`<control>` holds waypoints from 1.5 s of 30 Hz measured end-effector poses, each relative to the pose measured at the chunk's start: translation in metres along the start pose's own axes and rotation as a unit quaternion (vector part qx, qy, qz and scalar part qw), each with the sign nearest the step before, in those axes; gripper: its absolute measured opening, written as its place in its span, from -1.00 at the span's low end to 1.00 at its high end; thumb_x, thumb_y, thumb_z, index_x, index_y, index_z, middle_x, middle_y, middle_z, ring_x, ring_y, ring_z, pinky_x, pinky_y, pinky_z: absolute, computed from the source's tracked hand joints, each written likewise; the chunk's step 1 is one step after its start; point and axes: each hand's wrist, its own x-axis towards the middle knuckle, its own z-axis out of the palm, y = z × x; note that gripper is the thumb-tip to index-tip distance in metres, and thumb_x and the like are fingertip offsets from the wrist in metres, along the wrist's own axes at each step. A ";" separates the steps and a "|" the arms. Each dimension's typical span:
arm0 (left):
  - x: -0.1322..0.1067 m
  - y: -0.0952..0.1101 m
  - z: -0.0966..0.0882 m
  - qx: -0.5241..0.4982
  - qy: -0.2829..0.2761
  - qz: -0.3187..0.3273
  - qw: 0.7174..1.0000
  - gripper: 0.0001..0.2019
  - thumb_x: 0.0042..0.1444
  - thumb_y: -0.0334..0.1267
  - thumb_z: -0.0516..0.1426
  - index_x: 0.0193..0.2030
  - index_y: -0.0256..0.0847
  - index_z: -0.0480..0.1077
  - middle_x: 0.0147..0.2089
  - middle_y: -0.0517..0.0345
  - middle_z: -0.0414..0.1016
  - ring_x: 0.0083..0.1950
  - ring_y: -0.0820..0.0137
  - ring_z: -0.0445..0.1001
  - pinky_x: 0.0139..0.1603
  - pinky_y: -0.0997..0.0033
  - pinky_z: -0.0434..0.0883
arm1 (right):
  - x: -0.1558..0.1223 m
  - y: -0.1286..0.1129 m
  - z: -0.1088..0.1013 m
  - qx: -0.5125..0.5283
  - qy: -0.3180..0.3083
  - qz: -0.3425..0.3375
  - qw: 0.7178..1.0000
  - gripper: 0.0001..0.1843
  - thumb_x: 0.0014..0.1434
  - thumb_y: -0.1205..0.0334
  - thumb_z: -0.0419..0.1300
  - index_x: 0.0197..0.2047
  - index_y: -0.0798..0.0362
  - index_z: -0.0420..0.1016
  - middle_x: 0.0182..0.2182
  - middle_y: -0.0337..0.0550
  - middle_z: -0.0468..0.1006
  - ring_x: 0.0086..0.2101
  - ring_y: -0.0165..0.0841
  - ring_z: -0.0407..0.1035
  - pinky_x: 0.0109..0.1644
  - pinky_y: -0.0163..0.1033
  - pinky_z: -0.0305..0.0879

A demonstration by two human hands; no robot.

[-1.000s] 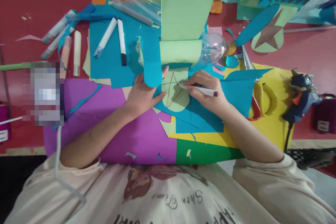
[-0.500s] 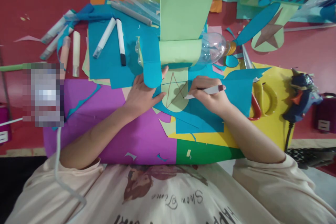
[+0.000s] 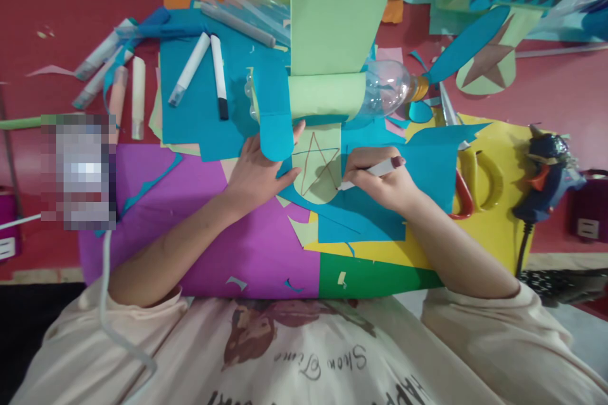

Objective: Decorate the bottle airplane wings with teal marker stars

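– What's the right hand (image 3: 387, 190) doing?
– Clenched round a white marker (image 3: 382, 168), its tip at the starred green flap (image 3: 314, 168), inward from the worktop's (image 3: 28, 69) near edge
– And the left hand (image 3: 259, 168)?
– Released, fingers spread, lying at the flap's left side

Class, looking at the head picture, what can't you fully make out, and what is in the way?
- Head view: left hand, some fingers hidden by the blue flap.
- Head view: white marker, partly covered by the right hand.
- Head view: wide green strip, cut off by the top edge.
- Head view: object at far left, pixelated beyond recognition.
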 end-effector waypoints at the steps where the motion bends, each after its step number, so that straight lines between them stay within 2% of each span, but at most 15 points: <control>1: 0.000 0.000 0.000 -0.001 0.001 0.001 1.000 -0.35 0.32 -0.12 0.05 0.49 -0.15 -0.02 0.24 -0.05 0.42 0.33 0.02 0.29 0.39 -0.02 0.14 | 0.000 -0.001 0.000 0.000 -0.001 0.001 1.000 -0.73 0.02 0.38 0.04 -0.67 0.01 0.21 -0.70 -0.29 0.32 -0.60 -0.46 0.19 -0.53 -0.31 0.14; 6: 0.000 -0.001 0.001 -0.009 0.010 0.002 1.000 -0.37 0.33 -0.10 0.04 0.49 -0.10 -0.01 0.25 -0.06 0.40 0.31 0.03 0.31 0.38 -0.03 0.14 | -0.001 0.002 0.001 0.025 0.002 0.017 1.000 -0.73 0.01 0.35 0.08 -0.68 0.01 0.23 -0.70 -0.29 0.31 -0.62 -0.46 0.19 -0.55 -0.31 0.13; 9: 0.000 -0.001 0.001 -0.011 0.009 0.001 1.000 -0.37 0.33 -0.11 0.04 0.49 -0.12 0.00 0.24 -0.07 0.41 0.31 0.03 0.31 0.38 -0.05 0.15 | -0.002 0.011 0.003 0.111 0.084 0.018 0.990 -0.71 0.08 0.28 0.10 -0.66 0.01 0.35 -0.70 -0.28 0.35 -0.65 -0.45 0.19 -0.61 -0.30 0.08; 12: 0.000 -0.001 0.000 -0.014 0.009 0.001 1.000 -0.38 0.33 -0.12 0.04 0.48 -0.10 -0.01 0.21 -0.05 0.44 0.30 0.05 0.32 0.37 -0.04 0.16 | -0.004 0.019 0.006 0.147 0.176 0.010 0.973 -0.56 0.24 0.08 0.05 -0.64 -0.01 0.39 -0.71 -0.24 0.34 -0.68 -0.42 0.17 -0.65 -0.25 0.05; 15: 0.000 -0.001 0.000 -0.014 0.004 -0.001 1.000 -0.36 0.32 -0.12 0.05 0.49 -0.08 -0.02 0.20 -0.04 0.45 0.30 0.06 0.32 0.37 -0.05 0.16 | -0.005 0.017 0.010 0.115 0.188 0.032 0.975 -0.42 0.32 -0.17 -0.05 -0.54 -0.01 0.47 -0.72 -0.24 0.28 -0.70 -0.42 0.15 -0.66 -0.24 0.07; 17: 0.000 0.000 0.000 -0.014 0.001 -0.002 1.000 -0.35 0.31 -0.12 0.07 0.49 -0.09 -0.02 0.23 -0.06 0.43 0.32 0.04 0.31 0.38 -0.05 0.15 | -0.005 0.012 0.015 0.088 0.181 0.031 0.979 -0.40 0.31 -0.26 -0.07 -0.39 -0.01 0.55 -0.68 -0.26 0.33 -0.68 -0.44 0.19 -0.63 -0.26 0.13; 19: 0.000 0.000 0.000 -0.015 0.004 0.000 1.000 -0.35 0.31 -0.12 0.08 0.48 -0.10 -0.01 0.26 -0.08 0.39 0.33 0.03 0.30 0.38 -0.04 0.14 | -0.004 0.008 0.020 0.058 0.168 0.009 0.984 -0.51 0.29 -0.22 0.04 -0.25 -0.01 0.57 -0.55 -0.24 0.48 -0.60 -0.44 0.31 -0.55 -0.28 0.23; 21: 0.000 0.000 0.000 -0.020 0.008 0.004 1.000 -0.36 0.32 -0.13 0.07 0.48 -0.11 -0.01 0.26 -0.09 0.40 0.33 0.03 0.29 0.39 -0.02 0.14 | -0.002 0.006 0.025 0.028 0.134 -0.023 0.990 -0.68 0.27 -0.07 0.16 -0.19 0.01 0.55 -0.40 -0.19 0.60 -0.46 -0.40 0.44 -0.42 -0.28 0.34; 23: -0.001 -0.001 0.000 -0.025 0.013 0.009 1.000 -0.38 0.33 -0.12 0.05 0.48 -0.11 -0.01 0.23 -0.08 0.42 0.33 0.04 0.30 0.38 -0.01 0.15 | 0.000 0.007 0.028 0.000 0.099 -0.056 0.993 -0.77 0.26 0.05 0.20 -0.19 0.03 0.55 -0.31 -0.12 0.65 -0.33 -0.35 0.51 -0.29 -0.25 0.42; 26: -0.002 -0.002 0.001 -0.029 0.021 0.016 0.999 -0.39 0.34 -0.08 0.02 0.48 -0.08 -0.01 0.21 -0.06 0.44 0.31 0.05 0.32 0.37 -0.02 0.16 | 0.002 0.012 0.029 -0.029 0.078 -0.078 0.994 -0.79 0.26 0.08 0.20 -0.19 0.03 0.56 -0.27 -0.07 0.66 -0.26 -0.30 0.54 -0.19 -0.20 0.45; 35: -0.002 -0.003 0.003 -0.022 0.027 0.018 0.999 -0.40 0.35 -0.06 0.02 0.48 -0.08 0.00 0.21 -0.07 0.44 0.29 0.05 0.33 0.36 0.00 0.16 | 0.002 0.013 0.028 -0.056 0.054 -0.086 0.993 -0.81 0.26 0.13 0.22 -0.13 0.01 0.59 -0.24 -0.07 0.68 -0.23 -0.29 0.56 -0.17 -0.19 0.47; 41: -0.001 -0.002 0.003 -0.025 0.026 0.013 0.999 -0.39 0.34 -0.07 0.04 0.48 -0.08 0.01 0.21 -0.06 0.44 0.30 0.06 0.33 0.37 0.00 0.15 | 0.001 0.008 0.025 -0.066 0.055 -0.112 0.990 -0.86 0.25 0.24 0.24 -0.14 0.05 0.59 -0.30 -0.08 0.66 -0.29 -0.33 0.54 -0.23 -0.25 0.44; 45: 0.000 -0.002 0.002 -0.023 0.016 0.008 1.000 -0.37 0.32 -0.09 0.06 0.48 -0.10 0.00 0.21 -0.06 0.43 0.29 0.06 0.33 0.38 -0.01 0.13 | 0.000 0.004 0.021 -0.079 0.039 -0.106 0.990 -0.87 0.26 0.22 0.22 -0.17 0.04 0.58 -0.36 -0.10 0.65 -0.33 -0.34 0.52 -0.26 -0.25 0.41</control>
